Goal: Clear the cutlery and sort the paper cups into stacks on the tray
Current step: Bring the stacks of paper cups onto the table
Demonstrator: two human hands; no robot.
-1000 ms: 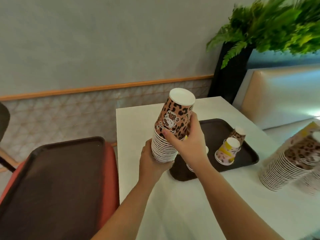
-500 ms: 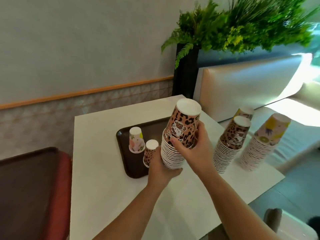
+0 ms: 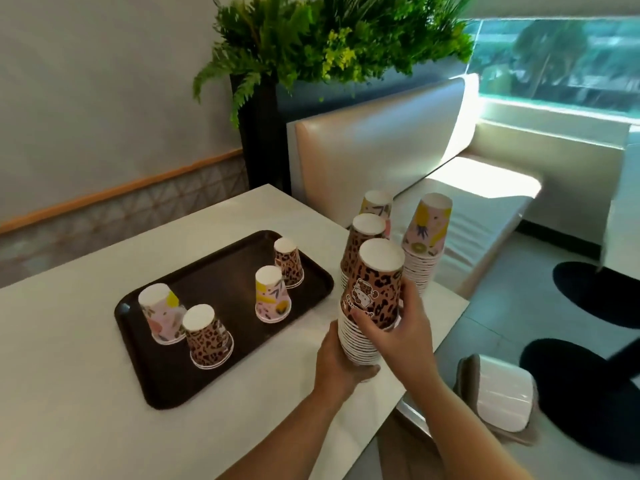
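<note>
A tall stack of upside-down leopard-print paper cups (image 3: 372, 306) is held above the near right corner of the white rectangular table (image 3: 86, 393), to the right of the dark brown plastic tray (image 3: 221, 278) that lies on the tabletop. The left hand (image 3: 341, 365) cups the bottom of the stack, fingers curled under and round the lowest rims, while the right hand (image 3: 401, 336) wraps the upper part, thumb across the printed front and fingers curled round the far side. Four short groups of upturned cups stand on the tray: a pink floral paper cup (image 3: 161, 313) at its left end, a leopard-print cup (image 3: 207, 336) touching it on the near side, a yellow-and-pink floral cup (image 3: 272, 299) toward the right, and another leopard-print cup (image 3: 288, 263) just behind that one. Right of the tray, beyond the held stack, three more tall stacks stand on the table: a leopard-print stack (image 3: 363, 244) directly behind the hands, a floral stack (image 3: 375, 206) further back, and a pink-and-yellow fruit-print stack (image 3: 426, 240) at the table's right edge.
</note>
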